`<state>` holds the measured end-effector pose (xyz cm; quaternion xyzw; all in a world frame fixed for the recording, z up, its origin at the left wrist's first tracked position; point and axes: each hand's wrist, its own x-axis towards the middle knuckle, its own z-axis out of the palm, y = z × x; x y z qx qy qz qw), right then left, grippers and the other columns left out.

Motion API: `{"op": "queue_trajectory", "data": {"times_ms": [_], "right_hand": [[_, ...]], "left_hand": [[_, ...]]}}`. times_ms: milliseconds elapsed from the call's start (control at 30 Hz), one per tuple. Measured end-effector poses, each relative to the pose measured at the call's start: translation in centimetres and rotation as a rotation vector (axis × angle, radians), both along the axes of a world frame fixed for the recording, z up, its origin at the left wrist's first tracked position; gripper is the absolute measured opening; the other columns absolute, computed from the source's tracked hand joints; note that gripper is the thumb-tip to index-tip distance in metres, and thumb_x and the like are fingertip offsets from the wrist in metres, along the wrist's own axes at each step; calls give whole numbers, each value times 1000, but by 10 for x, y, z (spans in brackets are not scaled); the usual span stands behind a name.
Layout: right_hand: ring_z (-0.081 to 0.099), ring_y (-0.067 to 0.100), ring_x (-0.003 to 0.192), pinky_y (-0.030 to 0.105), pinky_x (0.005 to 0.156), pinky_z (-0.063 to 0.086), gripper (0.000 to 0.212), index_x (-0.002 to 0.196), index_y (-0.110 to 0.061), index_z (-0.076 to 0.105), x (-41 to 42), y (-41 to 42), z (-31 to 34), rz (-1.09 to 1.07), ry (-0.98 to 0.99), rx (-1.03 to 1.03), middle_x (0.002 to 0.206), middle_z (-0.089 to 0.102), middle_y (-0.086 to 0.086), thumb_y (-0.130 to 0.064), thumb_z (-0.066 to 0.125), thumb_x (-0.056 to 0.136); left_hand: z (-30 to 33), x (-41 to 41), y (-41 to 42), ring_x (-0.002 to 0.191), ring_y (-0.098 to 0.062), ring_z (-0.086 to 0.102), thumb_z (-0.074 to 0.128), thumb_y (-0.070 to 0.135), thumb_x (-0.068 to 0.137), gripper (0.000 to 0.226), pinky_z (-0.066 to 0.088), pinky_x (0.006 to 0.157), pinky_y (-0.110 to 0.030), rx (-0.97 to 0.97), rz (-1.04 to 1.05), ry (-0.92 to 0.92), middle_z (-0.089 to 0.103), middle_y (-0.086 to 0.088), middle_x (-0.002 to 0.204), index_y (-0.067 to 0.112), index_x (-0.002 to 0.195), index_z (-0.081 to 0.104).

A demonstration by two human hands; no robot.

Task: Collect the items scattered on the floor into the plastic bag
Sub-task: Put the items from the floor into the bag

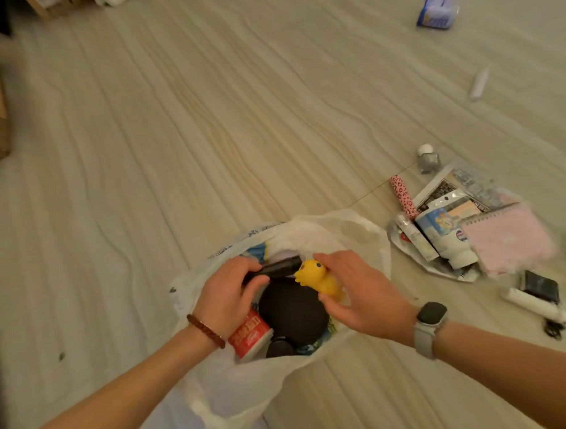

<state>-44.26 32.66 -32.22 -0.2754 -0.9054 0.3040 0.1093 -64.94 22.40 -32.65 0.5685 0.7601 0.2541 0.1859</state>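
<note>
Two bare forearms entered from the lower edge, neither covered by a sleeve. The left hand point(228, 293) carried at its wrist a bracelet point(205, 331) of small, round, reddish-brown beads strung in a single row. The right hand point(361, 291) carried at its wrist a smartwatch point(431, 315) with a dark, rounded-rectangular face, blank and unlit, seated in a grey case; its strap point(424, 341), a plain light grey band, ran from the case toward 6 o'clock around the wrist. The fingers point(328, 261) of both hands bore no rings. Nails were short and unpainted where visible.
</note>
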Motion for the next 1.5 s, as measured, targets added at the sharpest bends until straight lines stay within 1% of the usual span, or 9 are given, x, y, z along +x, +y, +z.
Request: {"op": "queue_trajectory", "data": {"times_ms": [200,400,567,700,833,1000,1100,1233,1500], "right_hand": [[42,28,121,37,93,43,56,140,-10,31,-5,-12,-21,153,-383,78,134,45,10,-31,49,91],[61,22,87,26,67,52,34,108,-12,58,-5,-3,7,65,-40,220,99,66,8,-30,41,85],[48,17,96,27,81,37,29,107,-10,55,54,43,14,-314,18,282,101,62,13,-24,41,86],[46,34,116,40,91,40,50,132,-7,39,112,86,-6,-616,-360,185,127,49,16,-32,50,89],[40,29,117,39,93,37,67,139,-10,24,129,96,-27,-674,-675,115,132,44,11,-49,43,89],[43,29,111,37,91,41,62,136,-5,31,123,88,-46,-708,-490,43,122,44,13,-41,49,88],[44,30,108,37,88,44,57,131,-3,39,134,85,-46,-753,-334,-34,117,45,15,-32,56,85],[46,20,99,26,80,36,54,129,-5,41,150,85,-33,-802,-143,-91,115,44,10,-27,60,84],[39,9,89,13,72,27,42,120,-4,46,134,75,-9,-855,124,-144,102,38,0,-19,61,84]], "left_hand": [[-13,1,-13,69,-22,65,43,40,77,29,50,59,-26,-164,-129,363,67,1,74,19,75,63],[8,32,16,89,-15,49,47,29,81,18,37,73,-27,166,-148,320,66,-3,92,21,95,54],[27,73,57,97,-13,48,49,31,81,23,32,82,-30,327,-254,328,66,0,101,21,99,58],[25,108,113,105,-15,46,49,29,79,25,30,85,-34,370,-368,384,65,-2,108,22,103,55],[10,146,165,132,-19,34,50,30,84,52,31,102,-40,86,-521,596,46,-7,139,14,132,40],[-40,169,188,143,-18,-13,21,29,99,58,2,114,-48,-365,-613,575,-15,-2,155,13,144,-12],[-59,170,188,144,-18,-4,25,29,99,57,10,114,-46,-381,-586,527,-6,-1,156,15,145,-5],[-74,169,189,98,-23,64,82,30,60,49,52,81,-38,-58,-516,615,66,-6,108,24,106,66],[-34,153,161,82,-16,54,49,35,79,21,29,76,-31,279,-412,576,66,3,82,20,93,53]]}}
